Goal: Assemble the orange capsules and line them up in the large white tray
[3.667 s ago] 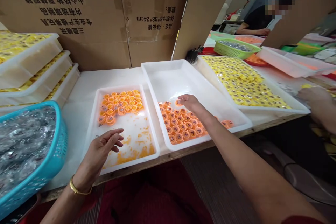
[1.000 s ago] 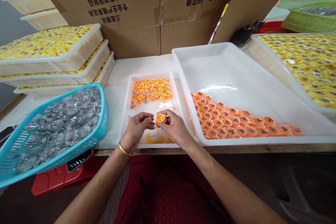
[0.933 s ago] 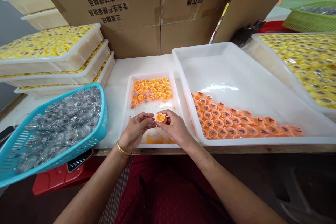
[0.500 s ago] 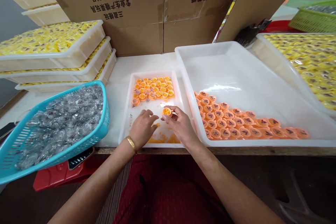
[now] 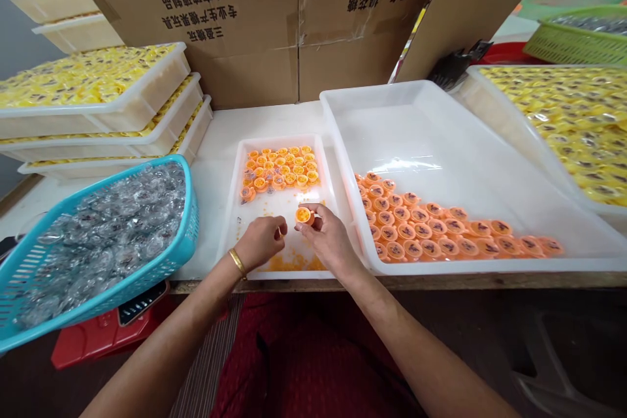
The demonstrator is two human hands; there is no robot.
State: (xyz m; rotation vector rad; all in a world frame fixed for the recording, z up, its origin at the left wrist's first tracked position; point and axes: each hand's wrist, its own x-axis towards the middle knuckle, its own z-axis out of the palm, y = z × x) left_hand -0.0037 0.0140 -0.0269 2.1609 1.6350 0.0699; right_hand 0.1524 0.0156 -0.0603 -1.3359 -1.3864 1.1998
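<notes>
My right hand (image 5: 330, 238) pinches a small orange cup (image 5: 303, 215) with yellow filling, held over the small white tray (image 5: 230, 235). My left hand (image 5: 260, 241), with a gold bracelet at the wrist, is curled closed just left of the cup; what its fingers hold is hidden. At the far end of the small tray stands a cluster of several open orange cups (image 5: 281, 171); orange crumbs lie at its near end. The large white tray (image 5: 441, 130) to the right holds rows of sealed orange cups (image 5: 441, 228).
A blue basket (image 5: 183, 241) of clear wrapped pieces sits at the left over a red scale (image 5: 102, 333). Stacked white trays of yellow cups (image 5: 98, 78) stand behind it, another such tray (image 5: 563, 117) at the right. Cardboard boxes (image 5: 235, 19) wall the back.
Both hands had been pressed together around the cup a second ago. My left hand has since drawn slightly back and curled closed; my right hand keeps the cup and has lifted it a little farther over the tray.
</notes>
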